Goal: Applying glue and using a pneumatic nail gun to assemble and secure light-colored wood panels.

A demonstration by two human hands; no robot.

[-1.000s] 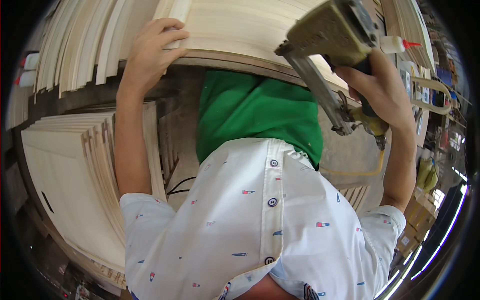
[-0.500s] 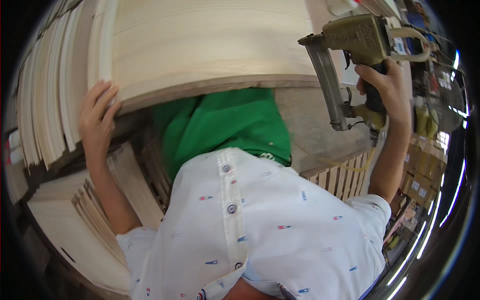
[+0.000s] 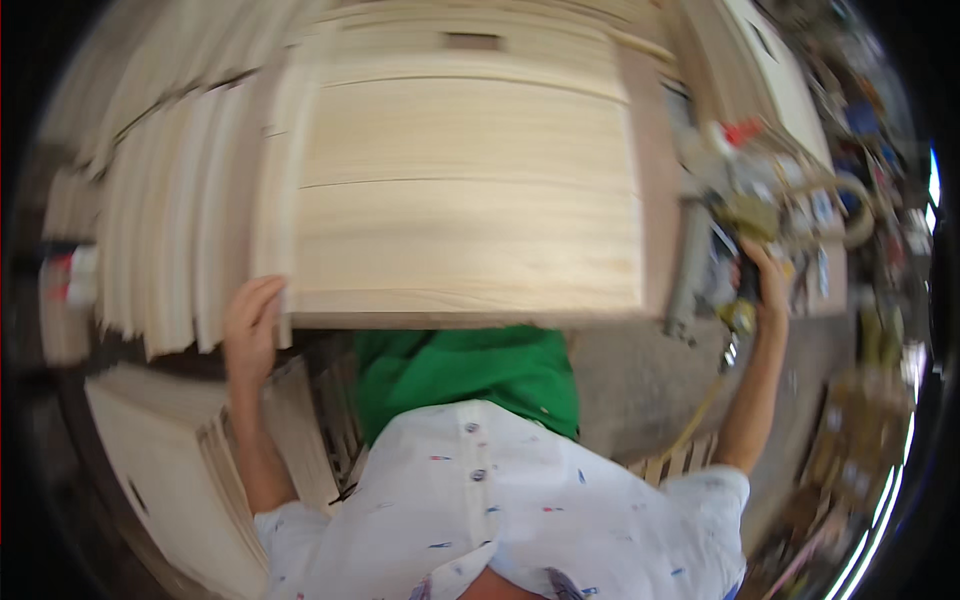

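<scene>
A pale wooden panel [image 3: 470,240], made of several boards with a dark slot near its far edge, lies flat in front of me. A narrow wooden strip [image 3: 283,210] runs along its left side. My left hand [image 3: 252,325] has its fingers closed over the near left corner, where strip and panel meet; its thumb is hidden. Off the panel's right side, my right hand [image 3: 768,280] grips the handle of a pneumatic nail gun [image 3: 740,215], which is blurred. Its long magazine [image 3: 690,265] points toward me, and a yellow air hose [image 3: 697,425] hangs from the handle.
Several upright boards [image 3: 165,215] stand packed at the left. Lower left is a stack of panels [image 3: 160,450] with slots. Beyond the nail gun lie a bottle with a red cap [image 3: 740,132] and clutter. Cardboard boxes [image 3: 865,420] are at the far right; a slatted pallet [image 3: 680,462] sits on the floor.
My view has tilted farther out, showing more of the panel. The nail gun has moved lower in view, beside the panel's right edge. My left hand stays at the corner.
</scene>
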